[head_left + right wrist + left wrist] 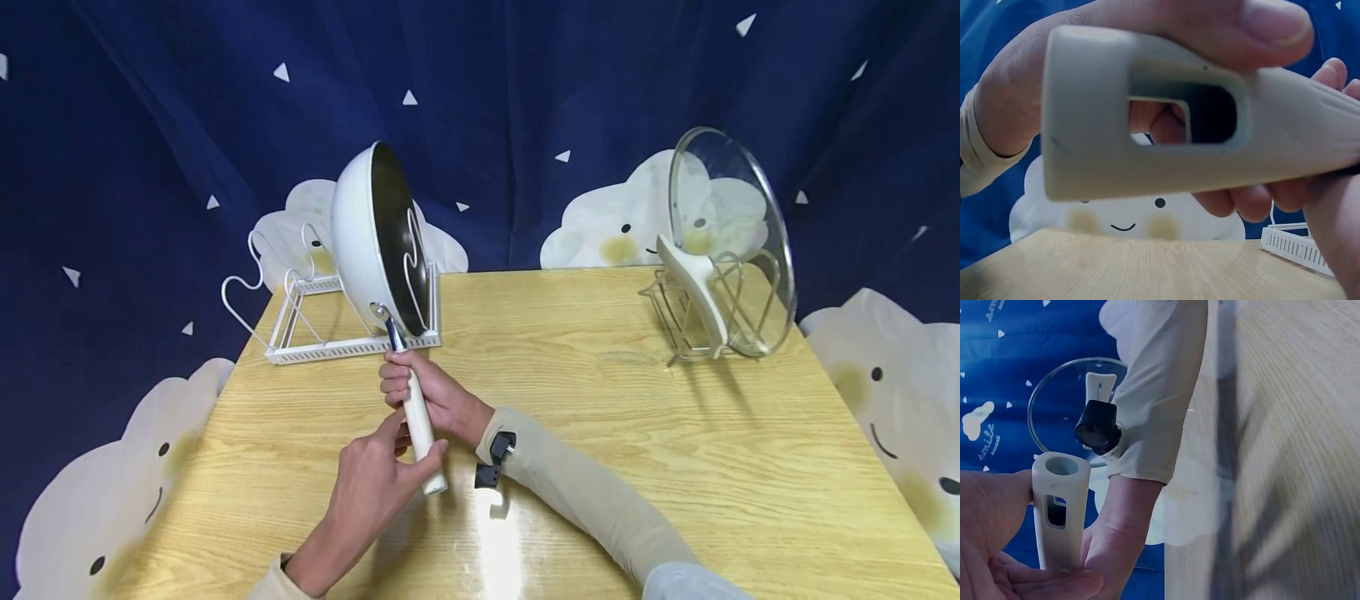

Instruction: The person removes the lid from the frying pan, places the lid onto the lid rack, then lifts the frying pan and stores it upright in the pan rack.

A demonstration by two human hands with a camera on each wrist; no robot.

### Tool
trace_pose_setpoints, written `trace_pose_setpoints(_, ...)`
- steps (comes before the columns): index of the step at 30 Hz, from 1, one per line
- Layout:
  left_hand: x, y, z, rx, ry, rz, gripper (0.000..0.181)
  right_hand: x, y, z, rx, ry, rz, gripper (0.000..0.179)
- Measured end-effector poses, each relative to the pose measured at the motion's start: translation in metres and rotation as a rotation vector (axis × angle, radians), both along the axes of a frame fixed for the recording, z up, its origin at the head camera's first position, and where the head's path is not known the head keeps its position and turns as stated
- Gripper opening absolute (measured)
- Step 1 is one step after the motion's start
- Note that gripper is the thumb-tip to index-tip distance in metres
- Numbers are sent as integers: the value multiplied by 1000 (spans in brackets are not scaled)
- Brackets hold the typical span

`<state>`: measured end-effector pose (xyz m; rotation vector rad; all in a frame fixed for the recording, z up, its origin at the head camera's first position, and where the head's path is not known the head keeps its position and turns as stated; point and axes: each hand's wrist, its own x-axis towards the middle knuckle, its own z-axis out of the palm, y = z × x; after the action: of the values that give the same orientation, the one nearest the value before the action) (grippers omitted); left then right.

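A white wok point(352, 225) with a dark inside stands on its side in a white rack point(345, 348). Its pale handle point(420, 421) slopes down toward me. My right hand point(442, 396) grips that handle close to the metal neck. Lower down, the left hand point(371, 475) holds the handle's free end between thumb and fingers. The right wrist view shows a thumb point(1272, 25) along the handle point(1085, 125), beside a hanging slot. In the left wrist view, fingers point(1054, 586) lie against the handle point(1060, 550).
On the right of the wooden table point(562, 375), a wire stand point(678, 333) holds a glass lid point(783, 242) upright and a white long utensil point(697, 279). White wire loops point(258, 267) rise from the rack's left part. A dark blue curtain point(510, 100) hangs behind.
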<state>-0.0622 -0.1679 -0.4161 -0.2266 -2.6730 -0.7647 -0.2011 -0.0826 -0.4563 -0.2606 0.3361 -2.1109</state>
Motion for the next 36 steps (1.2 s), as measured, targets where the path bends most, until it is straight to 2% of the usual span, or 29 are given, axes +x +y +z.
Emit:
trace_pose_setpoints(11, 0, 2, -6, 45, -70, 5, 52, 0, 4, -8, 50, 25, -20, 25)
trace_pose_setpoints(17, -1, 2, -7, 64, -109, 11, 46, 1, 6, -12, 54, 41, -22, 24)
trace_pose_setpoints(26, -1, 3, -9, 84, -142, 7, 38, 2, 10, -16, 84, 11, -42, 20)
trace_pose_setpoints(31, -2, 3, -10, 90, -161, 12, 37, 2, 12, -19, 187, 73, -90, 24)
trace_pose_setpoints(36, -1, 1, -7, 111, -199, 37, 40, -2, 25, -25, 209, 151, -82, 36)
